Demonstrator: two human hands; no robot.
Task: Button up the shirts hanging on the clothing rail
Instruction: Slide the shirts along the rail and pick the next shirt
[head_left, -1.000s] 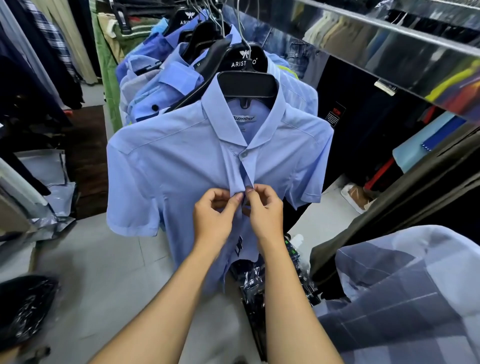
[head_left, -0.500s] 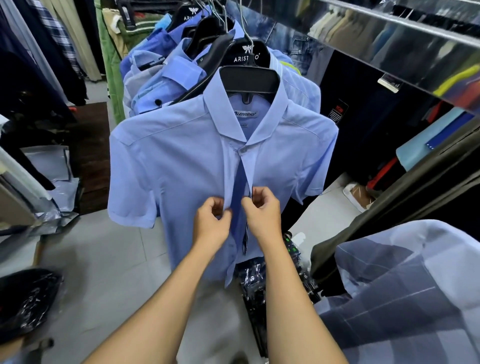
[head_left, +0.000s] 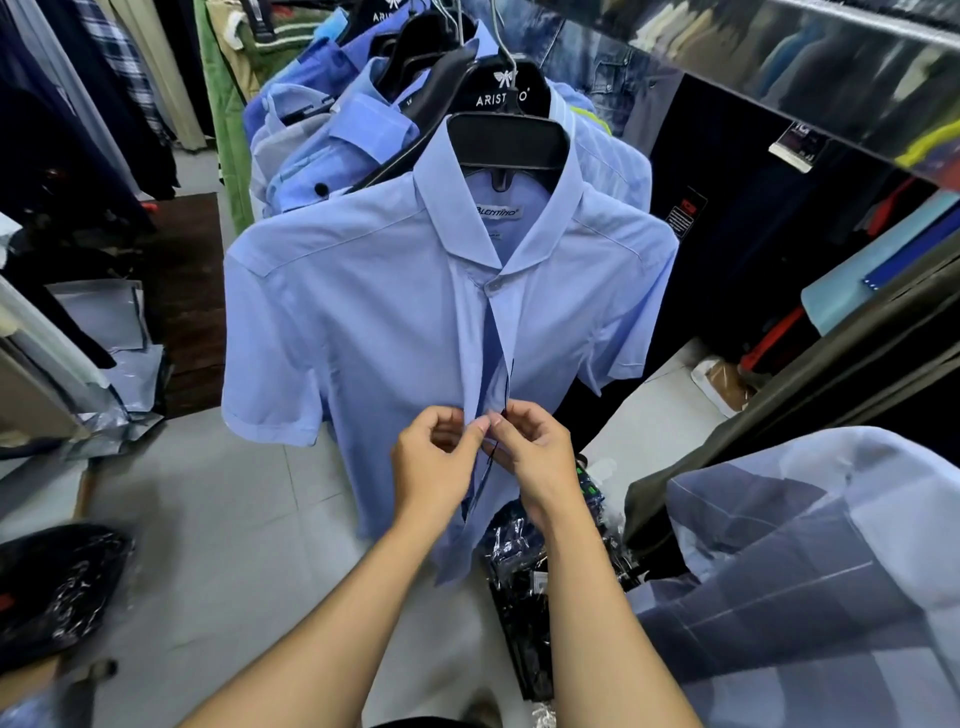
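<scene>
A light blue short-sleeved shirt (head_left: 374, 322) hangs on a black hanger (head_left: 511, 143) at the front of the clothing rail. Its top button (head_left: 492, 285) below the collar is fastened; under it the front gapes in a narrow dark slit. My left hand (head_left: 434, 460) pinches the left edge of the placket at mid-chest height. My right hand (head_left: 535, 452) pinches the right edge, and the fingertips of both hands meet there. Whatever button lies between the fingers is hidden.
More blue shirts (head_left: 332, 140) hang on black hangers behind the front one. A checked garment (head_left: 810, 561) fills the lower right. Plastic-wrapped dark packs (head_left: 524, 561) lie on the tiled floor (head_left: 218, 519) below the shirt. A reflective shelf (head_left: 810, 57) runs overhead on the right.
Both hands have slid down the placket from just below the collar to mid-chest. The shirt front above them now gapes open below the top button.
</scene>
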